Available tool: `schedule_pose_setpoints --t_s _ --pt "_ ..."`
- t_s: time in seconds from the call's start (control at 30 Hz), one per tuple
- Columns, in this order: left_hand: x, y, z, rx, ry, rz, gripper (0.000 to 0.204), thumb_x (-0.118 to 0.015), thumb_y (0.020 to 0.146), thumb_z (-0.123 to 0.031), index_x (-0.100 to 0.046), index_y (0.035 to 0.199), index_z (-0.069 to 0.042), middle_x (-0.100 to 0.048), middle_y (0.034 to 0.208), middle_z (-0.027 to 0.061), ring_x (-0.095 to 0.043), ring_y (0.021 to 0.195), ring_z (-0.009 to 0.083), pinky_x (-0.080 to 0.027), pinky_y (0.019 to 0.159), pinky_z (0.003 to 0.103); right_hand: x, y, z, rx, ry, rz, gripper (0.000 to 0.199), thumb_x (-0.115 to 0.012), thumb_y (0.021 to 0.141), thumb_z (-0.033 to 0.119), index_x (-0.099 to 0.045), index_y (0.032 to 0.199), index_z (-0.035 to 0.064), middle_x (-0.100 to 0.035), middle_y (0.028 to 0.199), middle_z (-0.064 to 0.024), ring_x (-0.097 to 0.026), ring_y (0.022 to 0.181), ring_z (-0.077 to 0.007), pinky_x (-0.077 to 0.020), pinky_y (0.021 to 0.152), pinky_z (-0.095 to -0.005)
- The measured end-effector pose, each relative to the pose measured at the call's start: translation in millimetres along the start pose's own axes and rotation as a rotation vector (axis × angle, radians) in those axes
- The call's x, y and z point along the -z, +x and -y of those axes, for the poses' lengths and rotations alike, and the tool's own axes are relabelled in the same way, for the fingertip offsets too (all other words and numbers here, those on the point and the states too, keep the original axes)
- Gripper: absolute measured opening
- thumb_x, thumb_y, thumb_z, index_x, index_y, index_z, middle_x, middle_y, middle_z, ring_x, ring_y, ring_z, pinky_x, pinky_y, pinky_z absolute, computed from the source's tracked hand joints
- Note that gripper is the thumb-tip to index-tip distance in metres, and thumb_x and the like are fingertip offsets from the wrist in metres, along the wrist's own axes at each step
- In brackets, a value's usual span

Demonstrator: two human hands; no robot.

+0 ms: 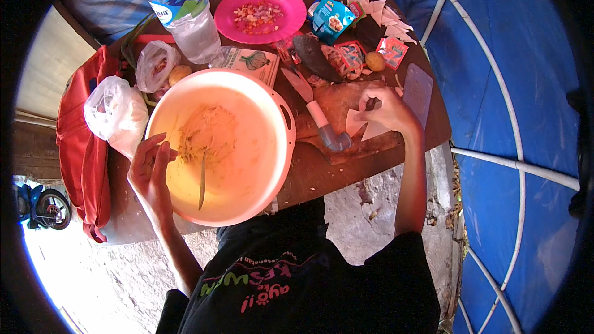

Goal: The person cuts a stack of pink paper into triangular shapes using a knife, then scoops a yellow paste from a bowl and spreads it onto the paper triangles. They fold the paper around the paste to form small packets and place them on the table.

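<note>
A large pale plastic basin (281,167) holds a lump of light brown dough-like mixture (213,133), with a spoon (202,185) standing in it. By the basin's left rim is my left hand (151,164), its fingers loosely bent and apart, with nothing visible in them. Over the wooden cutting board (346,96), my right hand (387,111) pinches a thin, pale triangular piece (354,124) between thumb and fingertips. Another pale triangle (374,130) lies under that hand. Just left of it, a knife (317,113) rests across the board, beside a grey stone pestle-like piece (334,138).
Behind the basin stand a water bottle (185,18) and a pink plate (226,28) of chopped pieces. Clear plastic bags (114,108) and a red bag (83,148) lie left. A stone mortar (315,57), blue packet (334,20) and stacked pale triangles (383,13) crowd the back right.
</note>
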State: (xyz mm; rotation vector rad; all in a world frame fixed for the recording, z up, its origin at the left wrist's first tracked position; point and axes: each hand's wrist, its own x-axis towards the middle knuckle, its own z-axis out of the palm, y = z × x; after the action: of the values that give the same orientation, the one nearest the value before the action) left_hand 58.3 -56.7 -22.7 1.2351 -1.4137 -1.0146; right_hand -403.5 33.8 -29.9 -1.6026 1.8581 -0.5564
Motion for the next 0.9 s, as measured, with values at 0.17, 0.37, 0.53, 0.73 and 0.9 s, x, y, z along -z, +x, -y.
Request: schedule_pose_setpoints --t_s 0.17,0.37,0.53,0.73,0.9 --pt "0 0 0 -0.012 -0.032 0.013 0.019 -0.066 0.095 -0.006 -0.068 0.111 0.004 -0.071 0.087 0.0080 -0.066 0.079 0.0116 -0.052 0.076 0.025 -7 -4 6 0.016 0.038 -0.122 0.013 -0.080 0.078 0.005 -0.072 0.086 0.0004 -0.063 0.080 -0.0048 -0.061 0.077 -0.0162 -0.0472 0.074 -0.0306" --pt "-2 1 -2 0.000 -0.001 -0.007 0.019 -0.067 0.095 -0.007 -0.068 0.111 0.004 -0.071 0.084 0.0075 -0.066 0.078 0.0115 -0.052 0.076 0.025 -26 -9 -2 0.081 -0.024 -0.304 0.020 -0.076 0.081 0.003 -0.075 0.101 -0.0002 -0.063 0.086 -0.0066 -0.062 0.085 -0.0172 -0.0475 0.075 -0.0306" --pt "-2 1 -2 -0.023 0.024 -0.001 0.019 -0.067 0.095 -0.007 -0.067 0.111 0.004 -0.070 0.083 0.0073 -0.065 0.077 0.0109 -0.052 0.076 0.025 -37 -14 -10 0.163 -0.025 -0.416 0.017 -0.076 0.082 0.006 -0.074 0.099 -0.0003 -0.062 0.090 -0.0083 -0.063 0.088 -0.0236 -0.0498 0.077 -0.0337" --pt "-1 0 0 -0.036 0.045 0.012 0.019 -0.066 0.095 -0.007 -0.068 0.111 0.003 -0.070 0.083 0.0073 -0.064 0.077 0.0103 -0.052 0.076 0.025 -45 -16 -15 0.254 -0.043 -0.534 0.013 -0.077 0.080 0.004 -0.073 0.093 0.0014 -0.062 0.092 -0.0077 -0.062 0.092 -0.0249 -0.0492 0.081 -0.0354" --pt "-2 1 0 -0.038 0.029 0.006 0.021 -0.067 0.094 -0.006 -0.068 0.112 0.003 -0.071 0.085 0.0083 -0.064 0.079 0.0106 -0.052 0.078 0.025 -34 -22 -5 0.337 0.000 -0.550 0.010 -0.074 0.082 0.001 -0.067 0.089 0.0006 -0.064 0.097 -0.0075 -0.064 0.096 -0.0210 -0.0489 0.087 -0.0322"
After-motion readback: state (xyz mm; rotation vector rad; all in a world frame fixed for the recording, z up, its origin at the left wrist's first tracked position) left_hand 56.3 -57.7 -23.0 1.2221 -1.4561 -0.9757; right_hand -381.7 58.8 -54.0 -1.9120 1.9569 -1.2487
